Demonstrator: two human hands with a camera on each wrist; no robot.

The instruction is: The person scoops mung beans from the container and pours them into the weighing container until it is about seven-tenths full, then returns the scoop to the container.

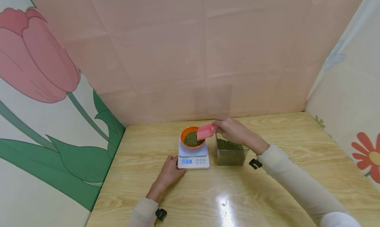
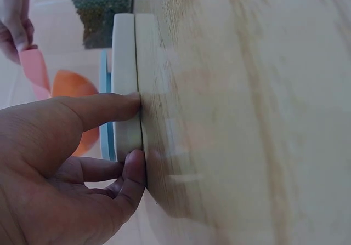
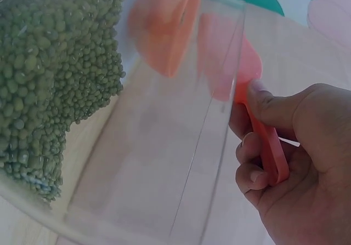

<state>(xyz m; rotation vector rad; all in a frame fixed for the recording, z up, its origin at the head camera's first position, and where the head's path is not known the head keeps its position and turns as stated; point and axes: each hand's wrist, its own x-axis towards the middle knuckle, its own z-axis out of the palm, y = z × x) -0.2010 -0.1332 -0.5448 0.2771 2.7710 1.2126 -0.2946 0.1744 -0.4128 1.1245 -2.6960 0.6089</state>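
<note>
My right hand (image 1: 233, 129) grips a pink scoop (image 1: 205, 132) by its handle, fingers wrapped round it in the right wrist view. The scoop's bowl tilts over the rim of an orange bowl (image 1: 185, 133). Green mung beans (image 1: 192, 139) lie in that bowl, which sits on a white kitchen scale (image 1: 194, 166) with a lit display. My left hand (image 1: 171, 171) holds the scale's front left corner, thumb along its front edge and fingers curled at its side in the left wrist view.
Right of the scale stands a clear container (image 1: 231, 158) with more mung beans (image 1: 228, 144), partly under my right forearm. The wooden table (image 1: 133, 174) meets a pink-covered wall (image 1: 160, 72) at the back. Patterned panels flank it on both sides.
</note>
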